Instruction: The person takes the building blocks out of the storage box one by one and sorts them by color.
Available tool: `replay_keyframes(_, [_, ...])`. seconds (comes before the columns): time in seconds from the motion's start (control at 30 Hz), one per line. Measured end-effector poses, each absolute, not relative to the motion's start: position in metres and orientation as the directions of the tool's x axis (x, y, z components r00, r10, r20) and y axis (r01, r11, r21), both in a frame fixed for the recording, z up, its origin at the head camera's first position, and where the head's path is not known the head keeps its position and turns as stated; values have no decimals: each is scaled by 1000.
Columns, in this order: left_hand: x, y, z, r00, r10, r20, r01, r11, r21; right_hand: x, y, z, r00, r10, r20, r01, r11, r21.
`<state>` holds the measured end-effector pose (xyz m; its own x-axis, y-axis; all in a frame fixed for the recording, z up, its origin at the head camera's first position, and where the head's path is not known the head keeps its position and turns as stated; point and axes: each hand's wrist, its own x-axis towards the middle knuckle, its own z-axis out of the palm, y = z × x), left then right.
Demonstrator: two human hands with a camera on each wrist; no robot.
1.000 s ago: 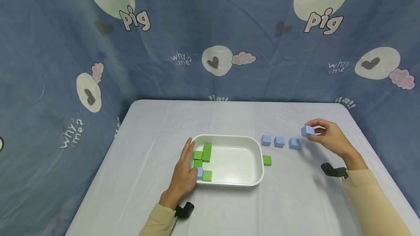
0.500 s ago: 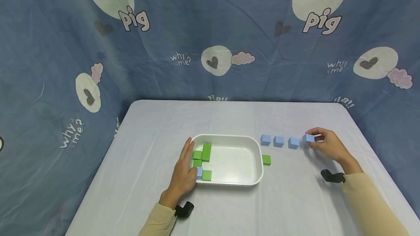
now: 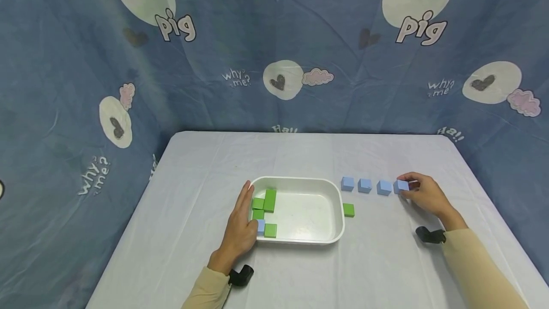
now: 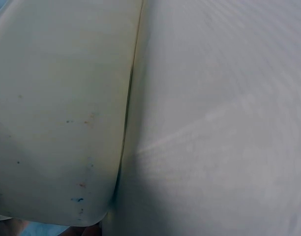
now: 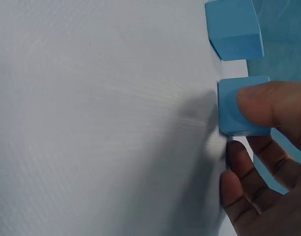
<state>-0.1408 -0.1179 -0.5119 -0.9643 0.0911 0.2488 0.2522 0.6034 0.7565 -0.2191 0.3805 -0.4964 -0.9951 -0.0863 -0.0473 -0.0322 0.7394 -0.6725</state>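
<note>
The light blue block (image 3: 401, 187) I am pinching is a small, plain cube with flat faces and crisp edges; in the right wrist view it shows a deeper blue, and my thumb covers part of one face.

It sits at the fingertips of my right hand (image 3: 429, 197), narrowed onto it, thumb on the near side and a finger reaching over the far side. The other fingers bend loosely below it in the wrist view. The cube is at the right end of a row, just beside three blue blocks (image 3: 364, 186) on the white-covered desk (image 3: 300, 275), with a gap before its neighbour.

A green block (image 3: 349, 210) lies nearer me, by the right end of the white tray (image 3: 304, 211). My left hand (image 3: 239, 228) rests against the tray's left end, fingers straight along it, thumb at the near corner. Inside, green pieces (image 3: 269, 200) and one blue piece (image 3: 261, 227) cluster at that end.

My thumb partly hides that blue piece, so I cannot make out its full shape. I cannot tell whether the pinched cube touches the desk. The left wrist view shows mostly pale tray wall, with fingers cut off at the bottom edge.
</note>
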Motion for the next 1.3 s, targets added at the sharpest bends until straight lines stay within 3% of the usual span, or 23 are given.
replay_keyframes(0.4, [-140,-119,-512,-970,98,222,236,589,773,-214,382,-485,-999,-45,-21,-18,723,-690])
replay_keyframes(0.73, [-140,-121,-510,-970,95,224,236,584,777,-218,349,-453,-979,-64,195,-185,683,-707])
replay_keyframes(1.3, [-142,-120,-513,-961,97,259,265,585,766,-230,283,-408,-935,-204,292,-356,512,-782])
